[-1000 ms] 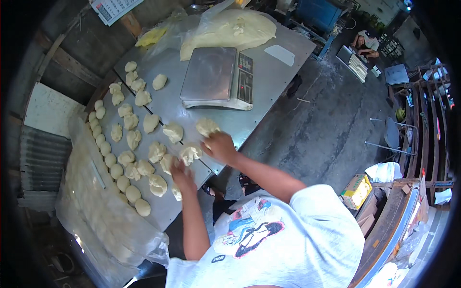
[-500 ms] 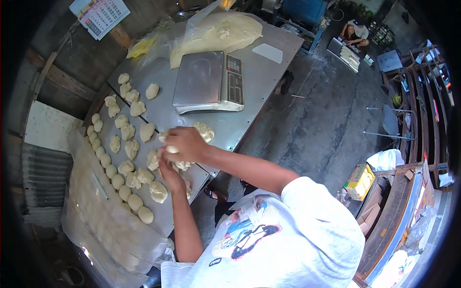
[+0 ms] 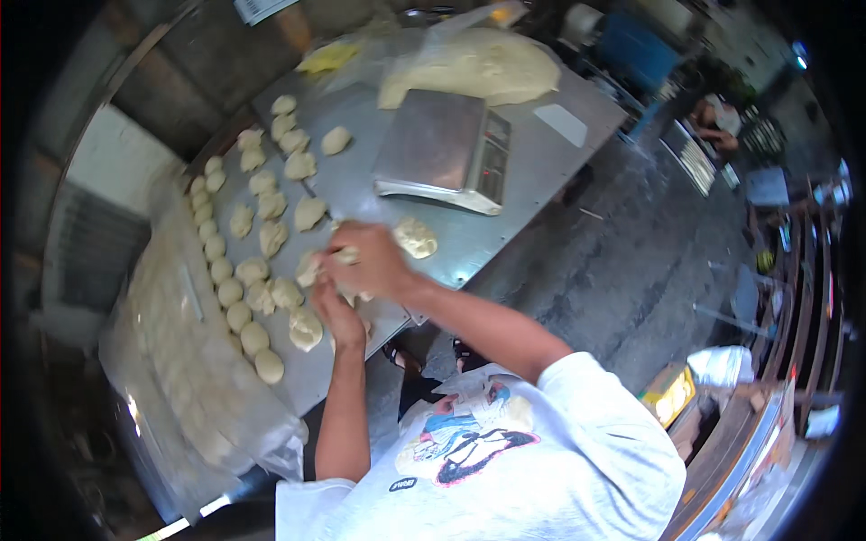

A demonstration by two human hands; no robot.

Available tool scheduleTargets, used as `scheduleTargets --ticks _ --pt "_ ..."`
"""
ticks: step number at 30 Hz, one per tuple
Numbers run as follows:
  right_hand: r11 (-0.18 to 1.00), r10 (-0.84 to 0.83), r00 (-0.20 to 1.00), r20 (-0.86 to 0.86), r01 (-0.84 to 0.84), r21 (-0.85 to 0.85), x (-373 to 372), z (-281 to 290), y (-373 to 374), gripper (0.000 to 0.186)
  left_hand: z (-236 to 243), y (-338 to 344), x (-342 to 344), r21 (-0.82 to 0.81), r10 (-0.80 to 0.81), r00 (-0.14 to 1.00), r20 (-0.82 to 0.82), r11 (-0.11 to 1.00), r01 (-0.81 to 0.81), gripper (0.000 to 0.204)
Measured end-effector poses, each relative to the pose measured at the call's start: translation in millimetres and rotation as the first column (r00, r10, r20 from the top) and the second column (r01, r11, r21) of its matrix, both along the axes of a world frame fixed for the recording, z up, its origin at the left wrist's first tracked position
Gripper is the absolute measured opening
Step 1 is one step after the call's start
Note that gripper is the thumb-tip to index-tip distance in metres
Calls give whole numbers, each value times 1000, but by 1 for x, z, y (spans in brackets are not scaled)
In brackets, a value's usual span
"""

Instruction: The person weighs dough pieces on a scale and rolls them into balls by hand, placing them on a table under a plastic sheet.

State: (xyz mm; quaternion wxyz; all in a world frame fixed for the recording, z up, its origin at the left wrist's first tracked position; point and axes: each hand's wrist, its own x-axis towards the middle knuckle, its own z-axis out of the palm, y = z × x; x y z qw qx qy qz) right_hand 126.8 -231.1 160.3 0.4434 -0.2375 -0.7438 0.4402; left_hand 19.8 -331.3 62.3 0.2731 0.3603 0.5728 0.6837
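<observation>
My left hand (image 3: 337,312) and my right hand (image 3: 372,260) are together over the metal table. A small pale dough piece (image 3: 345,256) shows between them; the right fingers curl over it, and the left fingers close on it from below. Rough dough lumps (image 3: 272,238) lie in loose rows to the left of my hands. Farther left runs a curved line of smooth round dough balls (image 3: 238,316). One craggy dough lump (image 3: 415,237) sits just right of my right hand. Other lumps beneath my hands are partly hidden.
A digital scale (image 3: 431,144) stands on the table (image 3: 523,194) beyond my hands. Behind it spreads a large dough mass (image 3: 487,68), partly under clear plastic. Plastic sheeting (image 3: 171,334) covers the left side. Someone else (image 3: 719,122) crouches at the far right.
The view has shifted, so the table and scale sit farther right and higher. My hands stay together on the dough piece, the right one slightly blurred.
</observation>
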Motion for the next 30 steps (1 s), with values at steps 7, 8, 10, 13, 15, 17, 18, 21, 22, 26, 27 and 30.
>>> scheduleTargets --ticks 7,8,10,13,15,17,18,21,22,26,27,30 --pt "888 234 745 625 98 -450 63 -197 3 49 -104 -71 100 -294 307 926 218 926 -238 60" --pt "652 530 780 332 -126 -747 56 -188 -7 63 -79 -82 104 -304 356 910 213 909 -285 60" --pt "242 674 712 -197 -464 -852 32 -147 -34 76 -39 -79 93 -35 339 939 -59 939 -342 59" --pt "163 429 861 -273 -371 -914 -18 -87 -18 84 46 -42 69 13 136 909 -394 990 -142 53" --pt "529 93 921 -378 -367 -765 -55 -89 -9 74 44 -32 26 -141 56 967 -249 986 -93 45" --pt "631 6 912 -411 -322 -706 -58 -42 -26 69 67 -36 -10 -246 36 981 -192 966 -84 44" --pt "873 190 961 -199 -258 -413 -52 -29 -37 63 83 -33 -21 -324 50 973 -225 938 -123 45" --pt "922 291 955 53 -265 -281 -57 -19 -32 59 110 -31 -42 -256 132 962 -239 947 -194 58" --pt "826 307 952 12 -260 -501 -64 -16 -26 60 115 -29 -54 -97 202 951 -235 968 -230 68" --pt "697 716 697 41 -717 1 -107 2 -27 60 25 -88 -82 227 -331 630 702 943 243 113" --pt "648 742 657 131 -753 112 -120 4 -34 63 81 -64 -76 370 -434 719 543 892 259 105" --pt "511 806 526 273 -850 129 -189 -14 -44 66 3 -78 -118 -3 -236 697 677 946 324 79"
